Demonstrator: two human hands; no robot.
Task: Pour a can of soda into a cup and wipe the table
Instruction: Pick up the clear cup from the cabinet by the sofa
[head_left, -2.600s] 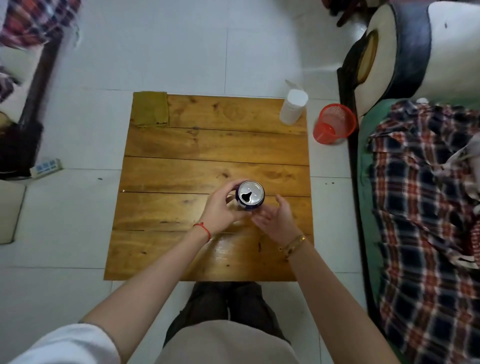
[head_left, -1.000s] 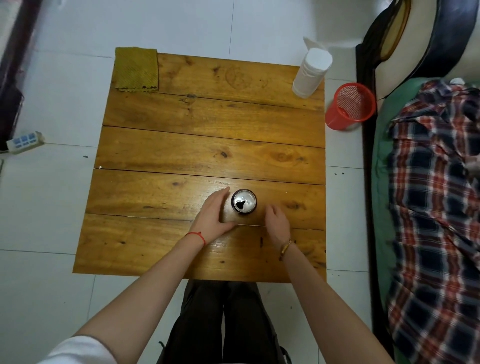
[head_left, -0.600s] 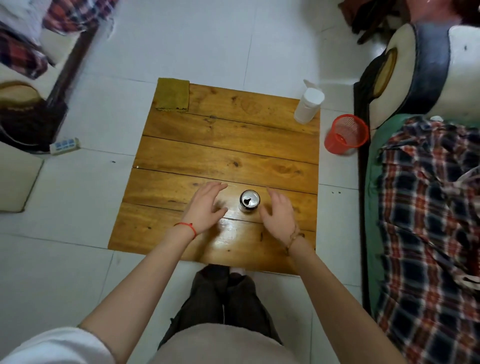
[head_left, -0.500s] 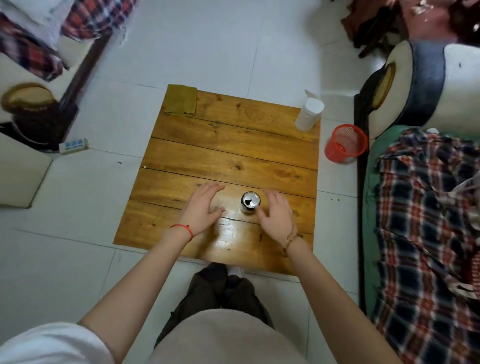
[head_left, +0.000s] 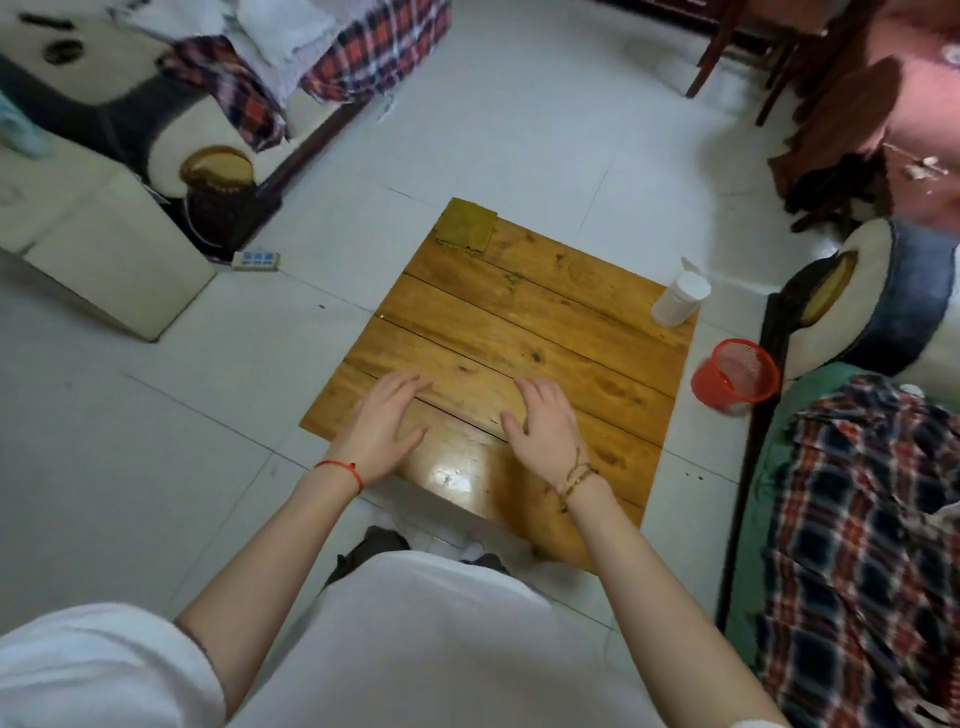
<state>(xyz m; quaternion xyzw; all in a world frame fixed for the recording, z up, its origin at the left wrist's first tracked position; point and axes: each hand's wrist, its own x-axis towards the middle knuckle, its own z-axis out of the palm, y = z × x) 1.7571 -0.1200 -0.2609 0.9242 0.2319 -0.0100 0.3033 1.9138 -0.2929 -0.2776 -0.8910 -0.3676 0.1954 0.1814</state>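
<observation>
On the table (head_left: 519, 332), a cloth (head_left: 466, 226) lies far-left, a cup (head_left: 679, 300) far-right.

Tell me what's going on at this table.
A person sits at the low wooden table with the left hand and right hand spread palm-down over its near planks, fingers straight, holding nothing. No soda can shows in this view. The white cup stands at the far right corner and the green cloth lies at the far left corner, both untouched. A red basket sits on the floor beside the table.
</observation>
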